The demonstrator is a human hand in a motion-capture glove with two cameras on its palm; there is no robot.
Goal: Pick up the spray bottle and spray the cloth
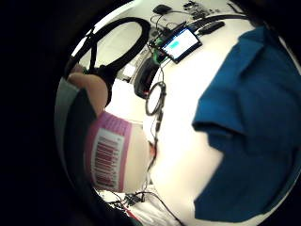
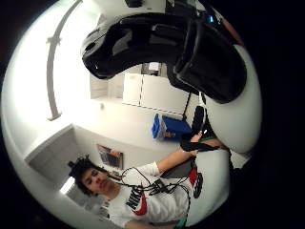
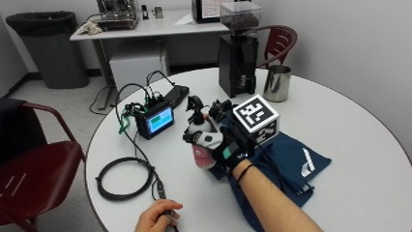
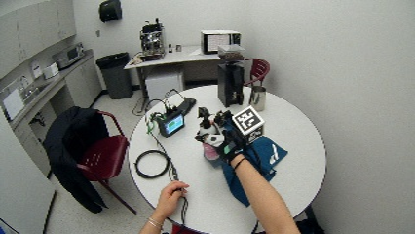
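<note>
White round table [image 3: 334, 121] carries everything, seen from the outside view. At its middle the gloved right hand [image 3: 225, 145] has its fingers curled round the bottle [image 3: 203, 145], gripping the white body just under the black spray head [image 3: 195, 107]. The bottle stands roughly upright, and whether its base rests on the table or is lifted cannot be told. Its lower part is pink, and the little finger side palm view shows a pink barcode label [image 1: 107, 155] close to the palm.

Blue cloth [image 3: 283, 169] lies flat at about 4 o'clock from the bottle, under the right wrist and forearm, with a white stripe near its far edge. The bottle sits just beside the cloth's edge, at its 10 o'clock.

The bare left hand [image 3: 157, 217] rests at the table's near edge, about 7 o'clock from the bottle and well apart from it, fingers curled on a black cable [image 3: 125, 179] that coils at 8 o'clock. A small lit screen [image 3: 156, 122] stands at 10 o'clock, a grinder [image 3: 237, 53] and steel cup [image 3: 278, 83] toward 1 o'clock.
</note>
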